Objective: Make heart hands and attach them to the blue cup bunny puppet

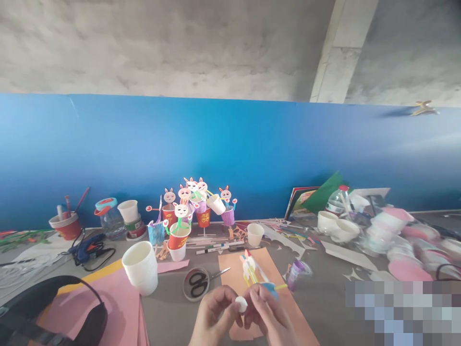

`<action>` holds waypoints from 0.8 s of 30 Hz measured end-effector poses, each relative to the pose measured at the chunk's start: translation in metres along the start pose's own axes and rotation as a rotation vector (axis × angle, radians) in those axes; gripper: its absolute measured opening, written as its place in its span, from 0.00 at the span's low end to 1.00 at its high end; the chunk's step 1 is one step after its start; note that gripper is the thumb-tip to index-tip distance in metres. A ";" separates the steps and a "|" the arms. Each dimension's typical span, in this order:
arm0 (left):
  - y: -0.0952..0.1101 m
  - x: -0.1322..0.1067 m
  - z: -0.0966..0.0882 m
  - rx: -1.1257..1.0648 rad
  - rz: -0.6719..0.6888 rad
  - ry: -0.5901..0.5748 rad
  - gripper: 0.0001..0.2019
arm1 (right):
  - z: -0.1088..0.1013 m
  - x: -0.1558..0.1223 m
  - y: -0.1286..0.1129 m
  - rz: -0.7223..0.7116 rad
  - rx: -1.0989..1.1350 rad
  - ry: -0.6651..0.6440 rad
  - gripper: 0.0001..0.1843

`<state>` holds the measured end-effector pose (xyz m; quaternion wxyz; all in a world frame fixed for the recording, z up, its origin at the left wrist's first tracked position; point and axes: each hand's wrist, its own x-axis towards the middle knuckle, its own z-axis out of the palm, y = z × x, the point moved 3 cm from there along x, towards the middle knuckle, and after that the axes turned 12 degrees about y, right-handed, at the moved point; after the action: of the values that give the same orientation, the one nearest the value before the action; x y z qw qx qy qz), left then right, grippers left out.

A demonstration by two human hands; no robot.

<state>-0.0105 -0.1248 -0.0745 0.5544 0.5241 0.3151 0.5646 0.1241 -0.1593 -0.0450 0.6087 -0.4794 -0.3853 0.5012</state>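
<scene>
My left hand [212, 315] and my right hand [268, 315] meet low in the middle of the view, over an orange paper sheet [230, 266]. Between their pinched fingertips sits a small white round piece [241, 304]. My right hand also grips a paper rabbit craft [249, 266] on coloured straws, with a blue piece at its base. Both hands have curled fingers.
A stack of white paper cups [141, 266] stands left of the hands, with scissors [198, 283] on a round lid. Finished rabbit cup crafts [190, 206] line the blue wall. A blue glue gun [86, 246], pink sheets [108, 298], a purple cup [295, 274] and bowls [338, 227] lie around.
</scene>
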 end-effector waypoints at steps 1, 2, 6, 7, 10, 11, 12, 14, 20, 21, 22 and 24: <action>0.000 0.000 0.000 -0.005 -0.010 0.000 0.17 | 0.000 0.000 0.001 -0.003 0.007 0.003 0.29; 0.000 0.000 0.000 -0.007 -0.024 0.001 0.17 | 0.000 0.000 0.001 -0.016 -0.004 0.008 0.29; 0.002 -0.001 -0.001 0.046 -0.045 0.018 0.18 | 0.003 -0.001 -0.001 -0.092 -0.148 -0.020 0.24; 0.003 -0.001 -0.002 0.069 -0.031 0.022 0.18 | 0.003 0.000 -0.002 -0.099 -0.178 -0.046 0.24; 0.005 0.000 -0.005 0.094 -0.006 0.024 0.19 | 0.004 0.006 -0.005 -0.092 -0.253 -0.115 0.24; 0.005 0.002 -0.005 0.080 -0.013 0.016 0.19 | 0.004 0.009 -0.006 -0.090 -0.271 -0.126 0.24; 0.004 0.003 -0.006 0.057 -0.025 0.009 0.19 | 0.004 0.012 -0.007 -0.091 -0.283 -0.134 0.24; 0.002 0.006 -0.006 -0.006 -0.048 -0.003 0.19 | 0.006 0.019 -0.009 -0.102 -0.304 -0.147 0.23; -0.010 0.014 -0.005 -0.155 -0.076 0.049 0.20 | 0.015 0.035 -0.010 -0.097 -0.311 -0.232 0.24; -0.010 0.014 -0.006 -0.149 -0.081 0.064 0.21 | 0.016 0.037 -0.007 -0.089 -0.307 -0.247 0.25; -0.009 0.014 -0.006 -0.133 -0.091 0.080 0.21 | 0.016 0.039 -0.004 -0.082 -0.302 -0.257 0.26; -0.007 0.014 -0.005 -0.104 -0.121 0.115 0.21 | 0.014 0.042 0.005 -0.070 -0.299 -0.252 0.27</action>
<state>-0.0113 -0.1092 -0.0789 0.5949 0.4414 0.3475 0.5749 0.1184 -0.1152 -0.0465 0.4949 -0.4843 -0.5450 0.4727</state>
